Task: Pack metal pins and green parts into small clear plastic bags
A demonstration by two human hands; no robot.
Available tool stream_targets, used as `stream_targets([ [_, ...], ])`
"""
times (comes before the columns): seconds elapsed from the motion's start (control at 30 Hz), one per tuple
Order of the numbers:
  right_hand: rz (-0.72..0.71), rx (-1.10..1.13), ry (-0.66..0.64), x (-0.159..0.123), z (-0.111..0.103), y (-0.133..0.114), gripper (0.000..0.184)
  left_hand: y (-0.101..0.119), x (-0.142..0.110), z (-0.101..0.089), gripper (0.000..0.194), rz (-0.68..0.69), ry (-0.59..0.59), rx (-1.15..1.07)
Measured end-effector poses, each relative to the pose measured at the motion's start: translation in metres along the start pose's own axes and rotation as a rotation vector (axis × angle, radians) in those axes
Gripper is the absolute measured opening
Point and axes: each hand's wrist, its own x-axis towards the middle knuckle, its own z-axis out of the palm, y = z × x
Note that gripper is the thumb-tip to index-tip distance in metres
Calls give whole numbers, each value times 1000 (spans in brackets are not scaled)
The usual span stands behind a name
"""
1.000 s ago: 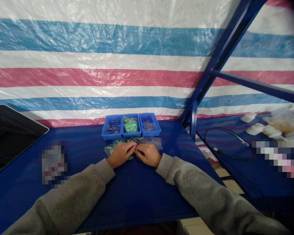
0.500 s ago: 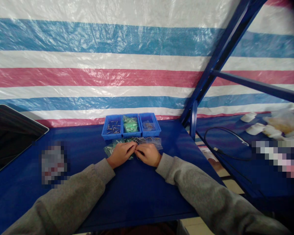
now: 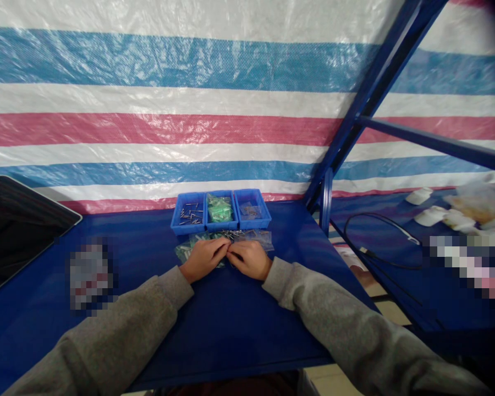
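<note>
My left hand [image 3: 206,257] and my right hand [image 3: 249,258] meet over the table, fingertips pinched together. What sits between the fingers is hidden or too small to name. Under and beside my left hand lies a greenish clear plastic bag [image 3: 183,252]. A clear plastic bag [image 3: 264,238] lies behind my right hand. Loose metal screws [image 3: 231,234] are heaped just beyond the fingertips. Behind them stand three blue bins in a row: the left bin [image 3: 174,224] has screws, the middle bin [image 3: 221,226] a green plastic bag, the right bin [image 3: 254,224] small clear bags.
A dark flat screen [image 3: 20,231] leans in at the left, with a blurred packet [image 3: 89,278] near it. Blue metal framing [image 3: 346,132] rises at the right. Beyond it, a second table holds a black cable [image 3: 379,264] and white objects [image 3: 431,216]. A striped tarp [image 3: 190,129] hangs behind.
Both hands stay in the same place with fingertips together. The view has shifted very slightly; nothing else visibly differs.
</note>
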Motion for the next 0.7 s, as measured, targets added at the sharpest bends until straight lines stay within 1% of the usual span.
stream_targets([
  [0.17,-1,4,3,0,0,0,16,0,0,1,22,2,17,-10],
  [0.4,-9,-12,6,0,0,1,16,-1,0,1,22,-1,-7,-1],
  [0.7,0,8,-5,1,-1,-1,14,-1,0,3,24,-4,8,-13],
])
